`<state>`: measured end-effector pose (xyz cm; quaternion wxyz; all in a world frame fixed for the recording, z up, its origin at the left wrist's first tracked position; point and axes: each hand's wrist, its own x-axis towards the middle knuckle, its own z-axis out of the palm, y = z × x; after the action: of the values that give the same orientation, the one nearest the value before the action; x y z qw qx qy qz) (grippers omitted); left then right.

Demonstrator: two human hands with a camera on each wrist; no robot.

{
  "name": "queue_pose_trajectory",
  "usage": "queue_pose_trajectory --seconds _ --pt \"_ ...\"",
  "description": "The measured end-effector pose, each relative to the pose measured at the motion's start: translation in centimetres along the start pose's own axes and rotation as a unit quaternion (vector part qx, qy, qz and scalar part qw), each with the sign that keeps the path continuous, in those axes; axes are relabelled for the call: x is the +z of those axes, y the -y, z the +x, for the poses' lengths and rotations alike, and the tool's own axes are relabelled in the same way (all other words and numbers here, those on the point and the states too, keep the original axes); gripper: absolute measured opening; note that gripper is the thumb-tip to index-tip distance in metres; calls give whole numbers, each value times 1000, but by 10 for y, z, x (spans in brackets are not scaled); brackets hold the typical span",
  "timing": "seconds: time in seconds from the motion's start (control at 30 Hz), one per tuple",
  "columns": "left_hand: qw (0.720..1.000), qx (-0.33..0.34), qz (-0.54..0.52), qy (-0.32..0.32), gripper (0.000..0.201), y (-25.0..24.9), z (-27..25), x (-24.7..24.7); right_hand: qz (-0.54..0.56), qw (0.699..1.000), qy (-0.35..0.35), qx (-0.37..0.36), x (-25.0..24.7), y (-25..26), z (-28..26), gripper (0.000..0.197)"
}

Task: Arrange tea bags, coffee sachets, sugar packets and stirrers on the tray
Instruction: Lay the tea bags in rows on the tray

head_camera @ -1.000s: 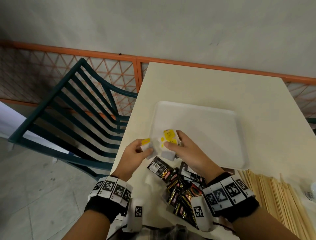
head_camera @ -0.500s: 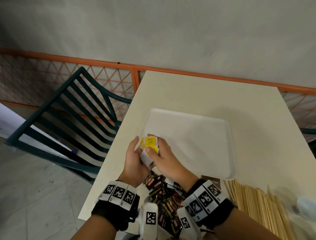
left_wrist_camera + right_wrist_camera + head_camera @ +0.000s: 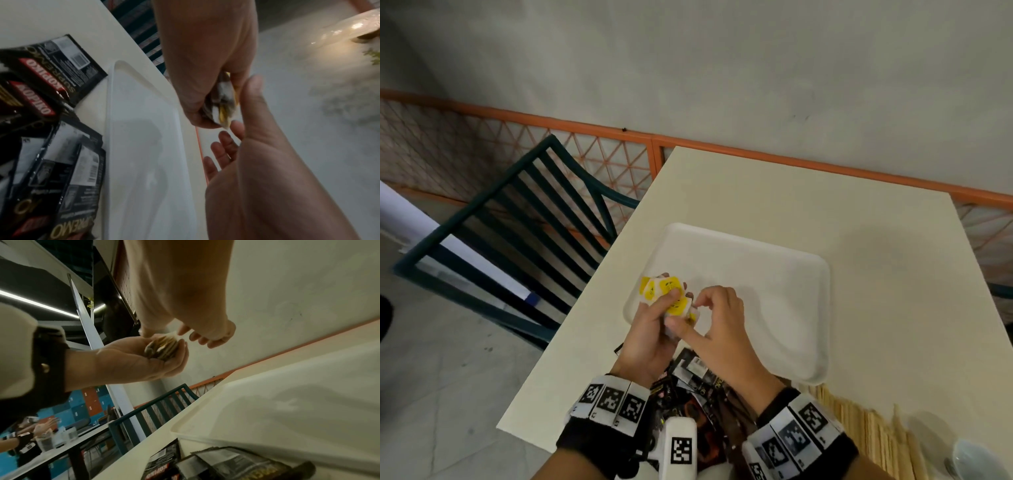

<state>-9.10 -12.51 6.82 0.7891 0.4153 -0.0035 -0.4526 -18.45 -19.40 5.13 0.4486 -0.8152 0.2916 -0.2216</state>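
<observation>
Holding yellow sugar packets (image 3: 666,294), hands above white tray (image 3: 774,301).

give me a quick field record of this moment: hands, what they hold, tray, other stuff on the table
left hand: holds a fanned stack of yellow-and-white tea bags
right hand: thumb and fingertips pinch the stack's right edge
tray: white, nothing on it yet
coffee sachets: black pile on the table, near side of the tray, under the wrists
stirrers: wooden, lying on the table to the right of the sachets
table: cream top
chair: green, slatted, left of the table
</observation>
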Motion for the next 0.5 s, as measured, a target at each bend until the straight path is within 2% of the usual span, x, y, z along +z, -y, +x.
queue_pose_trajectory --seconds 0.13,0.23,0.33,0.4,0.5 --pt "1000 10 18 9 17 10 -1 1 75 996 38 42 -6 -4 2 21" --pt "1000 3 26 -4 31 9 -1 -5 134 986 53 85 -7 -8 8 13" --pt "1000 3 17 -6 16 3 6 -12 190 973 38 126 -6 -9 18 5" --pt "1000 -6 6 -21 15 -2 14 -19 226 962 25 150 -7 -11 27 6" --pt "999 -10 -23 -44 33 -13 28 -34 248 949 6 195 -7 -17 43 3"
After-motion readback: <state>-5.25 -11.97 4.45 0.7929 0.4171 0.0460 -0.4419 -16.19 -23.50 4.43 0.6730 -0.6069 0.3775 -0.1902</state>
